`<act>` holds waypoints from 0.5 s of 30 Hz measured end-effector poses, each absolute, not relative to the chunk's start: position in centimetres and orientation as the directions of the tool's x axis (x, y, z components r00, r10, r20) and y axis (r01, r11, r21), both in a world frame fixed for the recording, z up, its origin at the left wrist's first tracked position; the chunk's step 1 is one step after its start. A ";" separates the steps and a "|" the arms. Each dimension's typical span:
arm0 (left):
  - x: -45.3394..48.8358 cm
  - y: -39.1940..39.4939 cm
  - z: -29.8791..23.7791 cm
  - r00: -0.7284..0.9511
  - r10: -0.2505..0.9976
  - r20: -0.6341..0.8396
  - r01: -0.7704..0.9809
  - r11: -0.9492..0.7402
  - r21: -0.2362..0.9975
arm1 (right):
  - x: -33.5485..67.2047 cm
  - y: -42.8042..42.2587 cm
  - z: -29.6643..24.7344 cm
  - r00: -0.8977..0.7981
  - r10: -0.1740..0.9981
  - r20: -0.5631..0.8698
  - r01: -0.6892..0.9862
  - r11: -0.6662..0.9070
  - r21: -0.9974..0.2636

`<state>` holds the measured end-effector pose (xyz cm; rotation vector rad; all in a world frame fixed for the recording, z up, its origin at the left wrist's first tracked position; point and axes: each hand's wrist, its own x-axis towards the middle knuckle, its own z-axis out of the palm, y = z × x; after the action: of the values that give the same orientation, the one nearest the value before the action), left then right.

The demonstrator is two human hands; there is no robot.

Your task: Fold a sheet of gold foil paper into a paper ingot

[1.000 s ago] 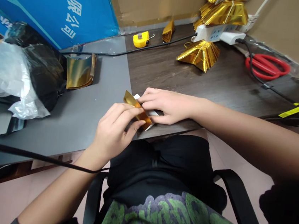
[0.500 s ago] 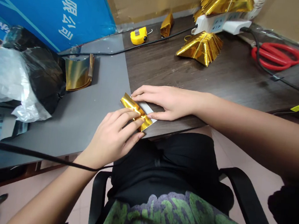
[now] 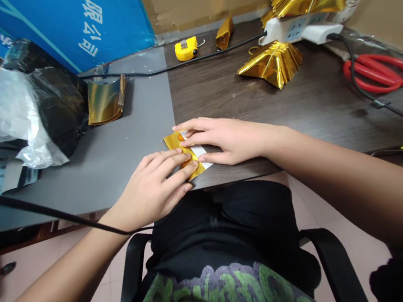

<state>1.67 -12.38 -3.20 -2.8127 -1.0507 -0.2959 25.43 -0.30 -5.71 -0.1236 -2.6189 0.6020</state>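
A small sheet of gold foil paper (image 3: 172,141) with a white strip (image 3: 199,151) along its right side lies at the table's front edge, partly covered by my fingers. My left hand (image 3: 157,177) rests its outstretched fingertips on the lower part of the gold face. From the right, my right hand (image 3: 220,138) lies over the white strip, its fingers spread, with the index fingertip near the sheet's top corner and the thumb at the lower end of the strip. Both hands are open and press on the sheet rather than wrap around it.
A stack of gold paper (image 3: 105,100) stands at left beside a black plastic bag (image 3: 58,92). Farther back are a yellow tape measure (image 3: 186,48), a folded gold bundle (image 3: 224,32), fanned gold foil pieces (image 3: 271,64), a power strip (image 3: 289,30), red-handled scissors (image 3: 378,73) and a black cable (image 3: 152,73).
The gold sheet, curled up before, now lies flatter. My right hand's fingers have come over its upper part, while my left hand stays on the lower part.
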 end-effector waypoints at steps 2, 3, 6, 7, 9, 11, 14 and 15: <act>1.7 -12.4 -3.2 0.736 0.637 0.229 0.664 -0.745 -0.061 | 25.4 -0.3 -5.7 -0.896 0.180 0.406 -0.017 0.900 -0.436; 1.7 -12.5 -3.2 0.738 0.635 0.229 0.663 -0.746 -0.068 | 25.4 -0.2 -5.7 -0.897 0.177 0.406 -0.021 0.898 -0.440; 1.6 -12.5 -3.3 0.750 0.623 0.221 0.649 -0.758 -0.066 | 25.3 -0.1 -5.8 -0.901 0.174 0.397 -0.030 0.888 -0.458; 1.5 -12.5 -3.3 0.749 0.625 0.217 0.649 -0.759 -0.053 | 25.3 -0.1 -5.8 -0.904 0.177 0.390 -0.028 0.884 -0.466; 1.5 -12.5 -3.4 0.741 0.639 0.208 0.656 -0.755 -0.019 | 25.3 -0.1 -5.8 -0.908 0.187 0.376 -0.018 0.877 -0.480; 1.4 -12.6 -3.4 0.730 0.653 0.201 0.666 -0.746 0.005 | 25.4 -0.2 -5.8 -0.910 0.192 0.368 -0.012 0.875 -0.484; 1.4 -12.7 -3.4 0.729 0.656 0.196 0.668 -0.744 0.007 | 25.4 -0.3 -5.8 -0.909 0.192 0.369 -0.010 0.877 -0.481; 1.4 -12.7 -3.4 0.728 0.658 0.194 0.670 -0.743 0.003 | 25.4 -0.3 -5.8 -0.908 0.193 0.372 -0.011 0.877 -0.481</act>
<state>1.44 -12.74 -3.41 -2.8578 -1.0990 -0.2809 25.40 -0.26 -5.82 -0.1337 -2.6311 0.6781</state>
